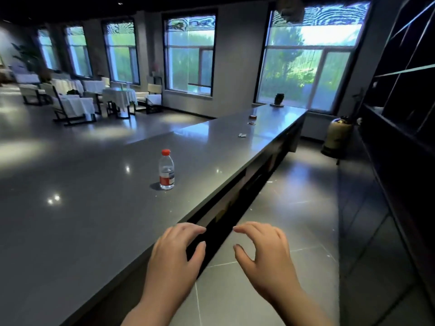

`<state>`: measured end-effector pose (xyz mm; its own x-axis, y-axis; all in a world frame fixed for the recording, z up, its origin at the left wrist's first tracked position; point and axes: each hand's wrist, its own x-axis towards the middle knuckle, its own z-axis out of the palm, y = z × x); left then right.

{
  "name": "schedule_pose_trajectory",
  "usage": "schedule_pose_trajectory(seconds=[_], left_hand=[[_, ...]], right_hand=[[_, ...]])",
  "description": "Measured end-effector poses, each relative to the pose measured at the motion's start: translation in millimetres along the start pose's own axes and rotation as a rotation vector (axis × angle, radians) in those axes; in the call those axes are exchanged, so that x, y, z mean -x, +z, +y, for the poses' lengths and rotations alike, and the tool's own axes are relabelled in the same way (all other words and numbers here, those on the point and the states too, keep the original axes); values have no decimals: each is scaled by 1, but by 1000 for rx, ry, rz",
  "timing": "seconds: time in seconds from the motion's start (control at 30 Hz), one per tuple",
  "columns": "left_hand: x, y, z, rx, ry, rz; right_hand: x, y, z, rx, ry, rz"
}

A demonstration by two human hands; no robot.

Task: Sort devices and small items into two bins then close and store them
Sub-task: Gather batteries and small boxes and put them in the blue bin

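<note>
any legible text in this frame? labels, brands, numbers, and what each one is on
None can be read.
Bottle on the counter: its red and white label bears print, too small and blurred to read.
Small items farther along the counter: too small to tell if they carry any text.
No signs or numbers show on the windows or shelving.

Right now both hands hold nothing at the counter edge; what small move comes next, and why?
Probably walk along the long grey counter toward the small pale items far down it. Left hand and right hand are free, and no bins show.
</note>
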<state>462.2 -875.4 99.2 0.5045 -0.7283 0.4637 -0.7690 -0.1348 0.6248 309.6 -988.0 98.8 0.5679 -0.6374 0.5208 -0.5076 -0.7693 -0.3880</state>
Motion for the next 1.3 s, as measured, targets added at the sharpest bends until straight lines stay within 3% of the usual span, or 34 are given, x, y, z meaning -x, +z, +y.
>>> schedule_pose_trajectory(seconds=[0.43,0.77,1.07,1.3], left_hand=[[-247,157,-27,74,170,-202],[-391,313,-1,108,331,-367],[-523,446,33,89,193,-268],[-619,516,33,68,108,-223]], right_hand=[[-170,54,156,98,267,112],[-277,69,308,148,422,131],[-394,63,475,140,325,31],[-502,82,562,92,245,-7]])
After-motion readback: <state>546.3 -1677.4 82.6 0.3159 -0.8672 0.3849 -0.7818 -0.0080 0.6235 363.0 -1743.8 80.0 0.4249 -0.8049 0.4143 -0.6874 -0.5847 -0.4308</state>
